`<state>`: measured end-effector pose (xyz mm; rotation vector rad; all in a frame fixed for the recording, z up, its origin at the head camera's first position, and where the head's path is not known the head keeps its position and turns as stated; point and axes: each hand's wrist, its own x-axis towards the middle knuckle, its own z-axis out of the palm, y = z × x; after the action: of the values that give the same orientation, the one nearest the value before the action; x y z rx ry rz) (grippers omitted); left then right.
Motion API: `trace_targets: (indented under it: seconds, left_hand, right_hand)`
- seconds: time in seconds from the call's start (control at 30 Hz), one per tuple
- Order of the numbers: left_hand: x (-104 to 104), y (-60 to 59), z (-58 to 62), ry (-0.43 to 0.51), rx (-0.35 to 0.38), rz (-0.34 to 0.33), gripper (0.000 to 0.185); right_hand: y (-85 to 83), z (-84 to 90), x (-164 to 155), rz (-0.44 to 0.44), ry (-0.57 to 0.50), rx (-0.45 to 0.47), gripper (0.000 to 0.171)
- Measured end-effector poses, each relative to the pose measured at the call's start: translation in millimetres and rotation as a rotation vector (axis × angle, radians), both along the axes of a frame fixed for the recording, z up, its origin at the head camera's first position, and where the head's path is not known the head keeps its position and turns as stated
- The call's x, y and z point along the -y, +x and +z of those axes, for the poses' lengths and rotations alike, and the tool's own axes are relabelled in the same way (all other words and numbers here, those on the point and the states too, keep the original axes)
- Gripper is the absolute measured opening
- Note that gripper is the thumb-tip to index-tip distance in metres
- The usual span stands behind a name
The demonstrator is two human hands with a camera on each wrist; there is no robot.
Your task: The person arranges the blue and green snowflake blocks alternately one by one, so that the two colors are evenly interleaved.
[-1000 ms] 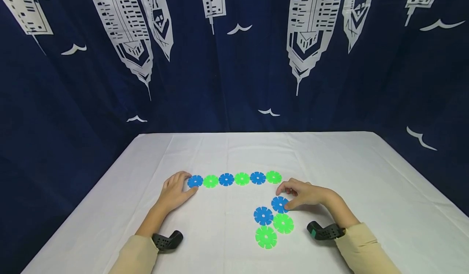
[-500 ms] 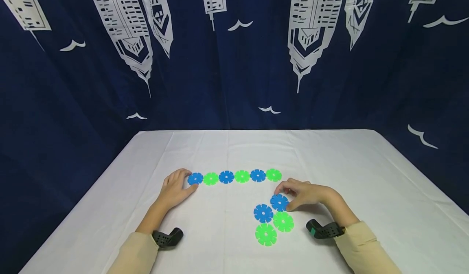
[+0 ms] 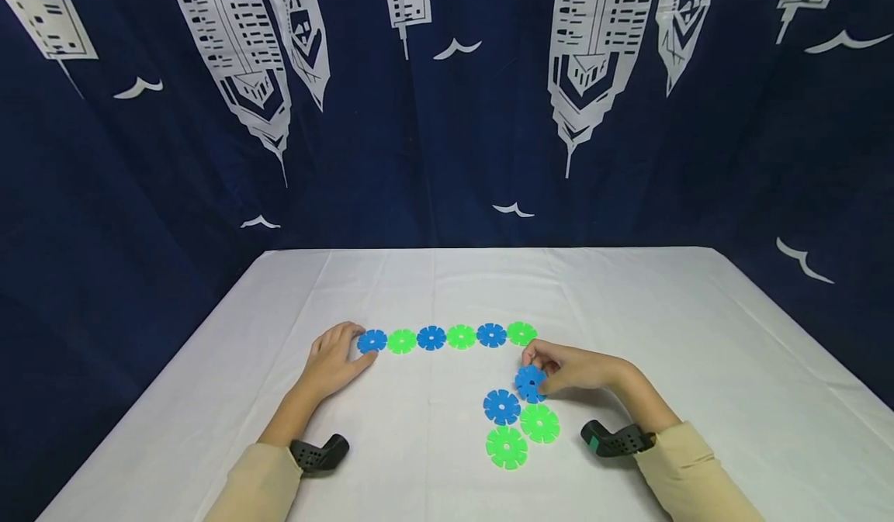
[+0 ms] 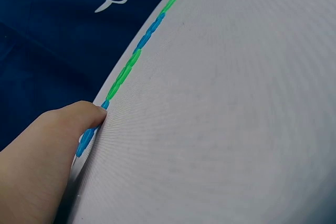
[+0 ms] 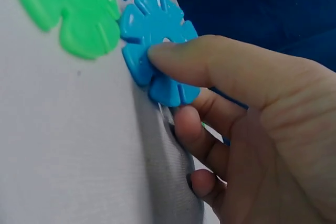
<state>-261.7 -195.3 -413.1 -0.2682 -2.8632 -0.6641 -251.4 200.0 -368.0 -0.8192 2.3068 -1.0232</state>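
Observation:
My right hand [image 3: 580, 367] pinches a blue interlocking disc [image 3: 527, 381] with slots round its edge. In the right wrist view, the thumb presses on the face of this disc [image 5: 144, 24], which is tilted up off the white cloth. My left hand [image 3: 335, 363] lies at the left end of a row, its thumb and fingertips holding the end blue disc [image 3: 372, 341] by opposite edges. From there the row runs right in alternating green and blue, ending with a green disc [image 3: 521, 333]. In the left wrist view, the thumb covers part of the end disc [image 4: 85, 142].
Below the held disc lie a loose blue disc [image 3: 493, 409] and two loose green discs, one upper right [image 3: 541, 432] and one lower [image 3: 507, 460]. A white cloth [image 3: 419, 429] covers the table. Behind it hangs a dark blue printed curtain [image 3: 433, 157].
My right hand has closed its fingers on the blue disc and tipped it up from the cloth. The left hand and the row stay where they were.

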Motion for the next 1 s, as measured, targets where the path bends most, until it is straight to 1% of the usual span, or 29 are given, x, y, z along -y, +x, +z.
trace_targets:
  seconds: [0.1, 0.2, 0.27, 0.37, 0.47, 0.57, 0.67, 0.87, 1.0]
  left_hand:
    - [-0.2, -0.1, 0.1, 0.006, 0.003, 0.000, 0.052]
    - [-0.1, 0.1, 0.1, 0.005, 0.004, 0.002, 0.052]
    - [0.0, 0.1, 0.1, 0.003, 0.004, 0.002, 0.052]
    - [0.1, 0.2, 0.3, -0.002, -0.001, -0.001, 0.051]
    - [-0.2, 0.2, 0.6, -0.003, 0.000, 0.000, 0.051]
    - [-0.7, 0.3, 0.9, -0.004, 0.001, 0.002, 0.051]
    - [-0.8, 0.2, 0.8, -0.002, 0.002, 0.003, 0.051]
    - [-0.4, -0.1, 0.8, -0.005, -0.006, 0.004, 0.051]
    - [-0.7, 0.5, 1.1, 0.000, -0.001, 0.005, 0.051]
  right_hand:
    - [-2.3, -1.1, 1.4, -0.002, -0.036, 0.038, 0.033]
    - [-5.0, -2.9, 1.7, -0.027, -0.062, 0.064, 0.029]
    - [-6.6, -3.9, 1.0, -0.059, -0.087, 0.062, 0.028]
    - [-8.9, -4.1, -0.2, -0.128, -0.143, 0.030, 0.027]
    - [-10.4, -2.6, -0.7, -0.232, -0.207, -0.015, 0.029]
    - [-11.7, -1.8, -1.2, -0.339, -0.247, -0.054, 0.031]
    - [-13.9, -3.1, -2.6, -0.438, -0.267, -0.096, 0.031]
    - [-19.2, -11.6, -5.6, -0.621, -0.312, -0.186, 0.031]
    - [-21.2, -18.4, -8.6, -0.742, -0.307, -0.226, 0.035]
